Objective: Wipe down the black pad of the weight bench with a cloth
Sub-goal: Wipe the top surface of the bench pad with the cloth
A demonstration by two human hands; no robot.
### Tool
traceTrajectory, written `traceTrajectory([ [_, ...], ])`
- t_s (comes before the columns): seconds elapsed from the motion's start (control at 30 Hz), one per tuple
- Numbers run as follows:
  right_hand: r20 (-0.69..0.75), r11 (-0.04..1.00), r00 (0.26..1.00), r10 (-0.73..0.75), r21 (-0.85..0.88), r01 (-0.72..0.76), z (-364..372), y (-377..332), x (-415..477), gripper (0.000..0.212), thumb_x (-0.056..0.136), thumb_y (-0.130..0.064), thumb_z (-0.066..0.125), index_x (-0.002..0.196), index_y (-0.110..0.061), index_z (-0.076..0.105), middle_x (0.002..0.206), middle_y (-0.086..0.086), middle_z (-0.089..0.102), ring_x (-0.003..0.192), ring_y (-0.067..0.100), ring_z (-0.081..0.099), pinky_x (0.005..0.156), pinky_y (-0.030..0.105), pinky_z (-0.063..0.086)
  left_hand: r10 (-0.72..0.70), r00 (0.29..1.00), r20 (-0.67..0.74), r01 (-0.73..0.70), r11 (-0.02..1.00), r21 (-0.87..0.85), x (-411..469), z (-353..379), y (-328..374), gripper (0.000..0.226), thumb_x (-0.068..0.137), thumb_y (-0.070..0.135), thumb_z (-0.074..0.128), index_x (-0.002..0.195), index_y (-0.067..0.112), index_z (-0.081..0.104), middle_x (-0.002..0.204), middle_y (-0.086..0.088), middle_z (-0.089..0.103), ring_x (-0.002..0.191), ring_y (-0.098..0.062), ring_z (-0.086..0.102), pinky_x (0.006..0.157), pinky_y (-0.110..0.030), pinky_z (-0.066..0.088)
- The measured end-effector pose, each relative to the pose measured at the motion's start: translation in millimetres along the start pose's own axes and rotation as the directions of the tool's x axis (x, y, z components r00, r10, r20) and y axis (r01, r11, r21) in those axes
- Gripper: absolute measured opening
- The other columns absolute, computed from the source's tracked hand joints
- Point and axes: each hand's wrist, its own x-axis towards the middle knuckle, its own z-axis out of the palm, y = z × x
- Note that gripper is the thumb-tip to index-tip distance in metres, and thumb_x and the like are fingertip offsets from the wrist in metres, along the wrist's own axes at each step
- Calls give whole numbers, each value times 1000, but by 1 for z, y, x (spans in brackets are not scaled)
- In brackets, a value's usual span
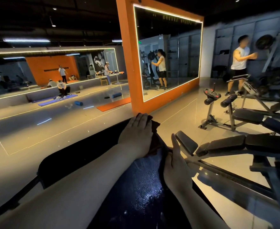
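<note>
While the fingers (141, 120) of the left hand (136, 134) lie close together and flat, they press a dark brown cloth (155, 129) down onto the far end of the black pad (136, 187) of the weight bench. The cloth is bunched under the palm, and its loose folds stick out to the right of the hand, near the pad's far right corner and along its right edge. The left forearm runs back across the pad toward the near left.

The right hand (175, 169) rests on the pad's right edge, nearer than the left hand, with its fingers together and extended, the thumb pointing away from the camera along the edge. It holds nothing; the cloth's lower end lies just beside its fingertips.

Between the two arms the pad's surface shines with small droplets. The pad stretches from the bottom of the view to a narrow far end, and its left side is dark and dry-looking.

To the right of the bench stands a second bench (227, 146) with segmented black cushions, and beyond it a machine with roller pads (228, 100). An orange-framed mirror (167, 53) stands on the glossy floor (36, 129) past the pad's far end. A person in a white sleeveless top (239, 60) stands at the far right beside a weight plate.
</note>
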Motion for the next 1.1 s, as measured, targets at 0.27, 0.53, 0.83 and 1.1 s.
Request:
traceTrajectory([
  [0.27, -13, 994, 999, 50, 100, -49, -5, 4, -2, 48, 107, -16, 30, 150, -37, 39, 121, -19, 60, 113, 12, 60, 72, 7, 37, 333, 930, 154, -342, 939, 35, -75, 6, 28, 55, 110, 34, 19, 160, 16, 6, 167, -8, -15, 154, -21, -13, 124, -42, -10],
  [0.53, -47, 997, 997, 63, 43, -61, 0, 9, 2, 40, 108, -24, 31, 145, -28, 45, 134, 0, 64, 120, 26, 61, 83, 30, 37, 49, 997, 64, -52, 998, 44, -68, 2, 16, 62, 108, 35, 26, 160, 16, -3, 166, -10, -21, 153, -25, -17, 124, -44, -11],
  [0.83, -42, 997, 998, 46, 68, -43, -2, 10, 2, 33, 106, -22, 32, 134, -26, 49, 108, -5, 63, 93, 18, 55, 76, 34, 39, 81, 994, 75, -85, 995, 52, -104, -3, -10, 55, 109, 34, 15, 160, 22, -1, 166, -4, -20, 154, -17, -14, 123, -44, -14],
  [1.1, -54, 998, 999, -10, 67, 13, 1, 12, 0, 44, 98, -49, 21, 125, -29, 50, 101, -7, 67, 94, 17, 66, 76, 41, 53, 317, 941, 119, -324, 945, 43, -147, 9, 28, 57, 108, 39, 12, 161, 18, 4, 166, -6, -21, 153, -19, -19, 121, -41, -19],
])
